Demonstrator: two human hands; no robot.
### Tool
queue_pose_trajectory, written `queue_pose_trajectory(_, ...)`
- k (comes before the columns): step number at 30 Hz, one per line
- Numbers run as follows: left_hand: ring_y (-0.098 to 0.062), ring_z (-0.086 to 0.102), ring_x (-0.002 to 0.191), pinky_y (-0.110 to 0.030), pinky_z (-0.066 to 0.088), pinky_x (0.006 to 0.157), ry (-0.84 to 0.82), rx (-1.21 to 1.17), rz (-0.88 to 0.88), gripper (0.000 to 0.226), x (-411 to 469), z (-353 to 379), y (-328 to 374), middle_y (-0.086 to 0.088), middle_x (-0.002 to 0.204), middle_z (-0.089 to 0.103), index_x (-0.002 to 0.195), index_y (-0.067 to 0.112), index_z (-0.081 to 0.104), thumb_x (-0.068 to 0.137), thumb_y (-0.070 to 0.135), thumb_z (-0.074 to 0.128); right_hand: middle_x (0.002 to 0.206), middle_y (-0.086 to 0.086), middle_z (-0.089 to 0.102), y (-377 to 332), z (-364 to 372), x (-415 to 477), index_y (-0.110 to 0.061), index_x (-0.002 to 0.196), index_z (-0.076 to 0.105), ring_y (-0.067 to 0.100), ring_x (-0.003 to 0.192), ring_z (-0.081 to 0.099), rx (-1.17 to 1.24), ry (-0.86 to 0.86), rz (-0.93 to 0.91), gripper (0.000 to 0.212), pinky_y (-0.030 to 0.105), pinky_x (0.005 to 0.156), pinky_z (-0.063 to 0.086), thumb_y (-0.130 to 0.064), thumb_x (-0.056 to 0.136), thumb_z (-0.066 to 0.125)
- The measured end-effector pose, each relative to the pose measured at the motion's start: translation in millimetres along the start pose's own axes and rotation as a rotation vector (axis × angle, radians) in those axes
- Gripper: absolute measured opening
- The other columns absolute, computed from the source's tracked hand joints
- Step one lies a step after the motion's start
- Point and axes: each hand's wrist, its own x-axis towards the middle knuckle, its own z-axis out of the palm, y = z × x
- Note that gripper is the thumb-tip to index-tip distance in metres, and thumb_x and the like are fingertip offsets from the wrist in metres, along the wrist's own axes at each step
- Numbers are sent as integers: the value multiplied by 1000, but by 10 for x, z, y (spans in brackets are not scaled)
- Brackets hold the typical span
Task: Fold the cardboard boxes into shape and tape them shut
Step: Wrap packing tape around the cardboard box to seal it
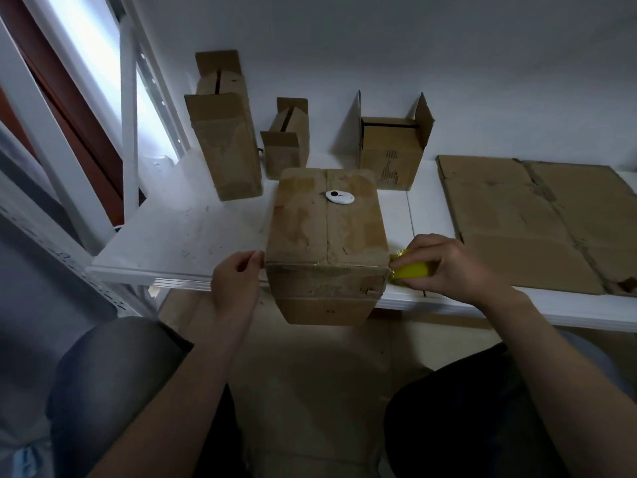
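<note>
A closed cardboard box [327, 232] lies on the white table [179, 243], its near end hanging over the front edge. A strip of clear tape [327, 269] runs across that near edge. My left hand [234, 281] pinches the tape's end at the box's left corner. My right hand [451, 267] grips a yellow tape roll [410, 270] at the right corner. A small white cutter [339, 197] rests on top of the box.
Three folded boxes stand at the back by the wall: a tall one [224, 146], a small one [286, 143] and one with open flaps [393, 146]. Flat cardboard [527, 222] lies on the right. A white rack frame [131, 115] rises on the left.
</note>
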Motion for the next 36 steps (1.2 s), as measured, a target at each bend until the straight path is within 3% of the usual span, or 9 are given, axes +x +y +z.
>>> queue_pose_trajectory(2,-13,61,85,-22,41,64,84,160,148,17,-67,71,41,16,87,63,93,32,66,103,27,53,99,-4,67,9,15,8,-27,105,80,17,92,62,-11,4,1,31,42,77,57,-22,75,89)
queue_pose_trajectory(6,-27,58,96,-42,52,72,131,390,159,22,-132,130,109,-1,101,66,107,25,63,108,29,41,97,-3,67,24,46,9,-25,104,80,19,89,62,-19,29,-16,32,44,75,56,-19,74,89)
queue_pose_trajectory(10,-22,45,94,-38,37,69,114,483,161,24,-135,108,140,3,97,58,108,26,59,109,28,35,96,1,67,35,64,7,-21,104,80,21,87,62,-20,44,-31,32,46,74,55,-16,74,90)
queue_pose_trajectory(15,-25,47,99,-38,37,69,62,526,147,24,-128,87,149,3,93,55,104,30,54,109,30,32,95,3,67,46,74,14,-20,104,80,23,86,62,-28,43,-46,33,47,74,55,-15,73,91)
queue_pose_trajectory(19,-32,53,116,-44,47,85,-35,444,47,29,-86,50,146,-1,109,63,136,37,44,108,40,39,96,2,67,62,80,2,-22,104,80,23,87,62,-23,50,-45,35,46,74,55,-15,72,91)
queue_pose_trajectory(27,-41,48,126,-51,44,97,-66,378,-73,43,-25,89,86,-19,139,46,138,13,43,104,40,48,95,2,66,84,100,-3,-22,103,79,23,86,62,-17,68,-46,36,45,74,55,-14,71,92)
queue_pose_trajectory(29,-39,48,125,-47,48,94,-6,482,33,39,-52,60,106,-19,139,44,136,10,44,103,28,54,95,2,66,73,99,9,-21,103,79,24,86,62,-18,63,-50,36,45,75,54,-14,71,92)
queue_pose_trajectory(32,-33,47,133,-45,48,104,34,522,461,44,-234,121,242,-13,143,49,137,13,50,94,2,51,96,2,67,38,105,17,-22,104,78,22,86,61,-40,47,-61,37,42,74,54,-15,71,91)
queue_pose_trajectory(36,-21,17,154,-42,16,123,-413,591,824,56,-678,522,464,-1,163,30,153,19,34,97,17,36,97,2,67,14,92,2,-23,105,78,22,88,61,-37,49,-35,37,39,75,53,-16,71,91)
